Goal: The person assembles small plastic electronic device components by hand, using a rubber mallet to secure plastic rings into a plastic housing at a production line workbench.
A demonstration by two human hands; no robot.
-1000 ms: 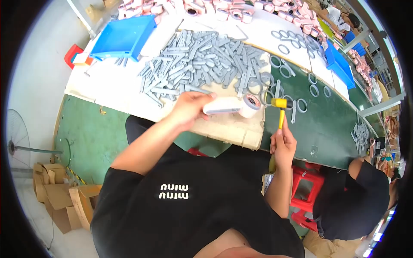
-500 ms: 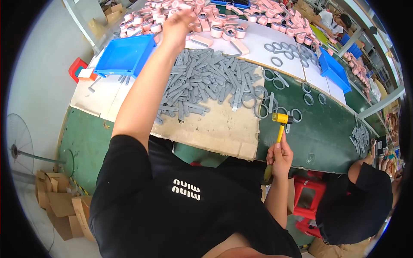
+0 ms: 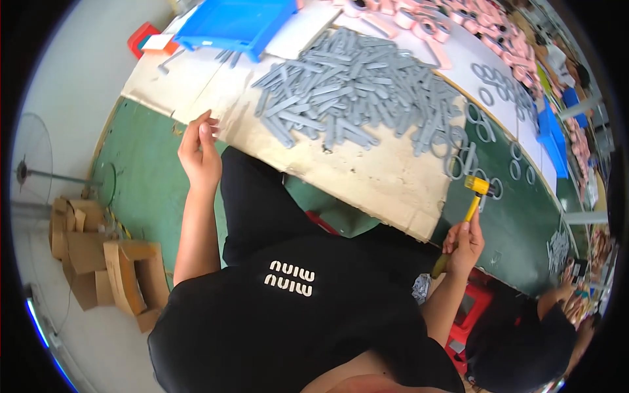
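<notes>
Left hand [image 3: 200, 150], seemingly empty, fingers loosely curled; right hand [image 3: 466, 245], grasping a yellow hammer [image 3: 476, 187], its head near grey rings [image 3: 500, 189] on green tabletop [image 3: 508, 239], which a careless swing might scatter.

free: front cardboard [image 3: 386, 175] | blocked: grey strip heap [image 3: 367, 85] behind | far right: perhaps cluttered

Straight ahead of me now, a heap of flat grey strips [image 3: 367, 85] lies on tan cardboard [image 3: 380, 173], a shallow blue plastic tray [image 3: 239, 23] beyond its left end, pink round-ended pieces [image 3: 438, 52] behind it. Thin grey rings [image 3: 447, 169] sit to its right, near the yellow-and-black mallet [image 3: 477, 187] in my right hand [image 3: 466, 245].
</notes>
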